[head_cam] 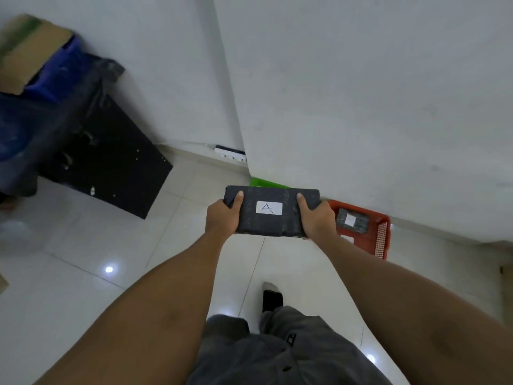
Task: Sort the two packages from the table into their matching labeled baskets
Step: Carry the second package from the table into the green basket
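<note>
I hold a dark wrapped package point(270, 223) with a white label reading "A" out in front of me, above the floor. My left hand point(223, 218) grips its left end and my right hand point(316, 218) grips its right end, thumbs on top. Just beyond it, a green basket point(263, 182) sits on the floor against the wall, mostly hidden by the package. To its right stands a red basket point(380, 237) with a second dark package point(352, 219) bearing a white label inside it.
A white wall point(361, 107) rises right behind the baskets. A black board point(122, 168) leans at the left beside a blue bin with a dark bag and cardboard point(30, 51). A power strip point(230, 154) lies by the wall corner. The floor is glossy white tile.
</note>
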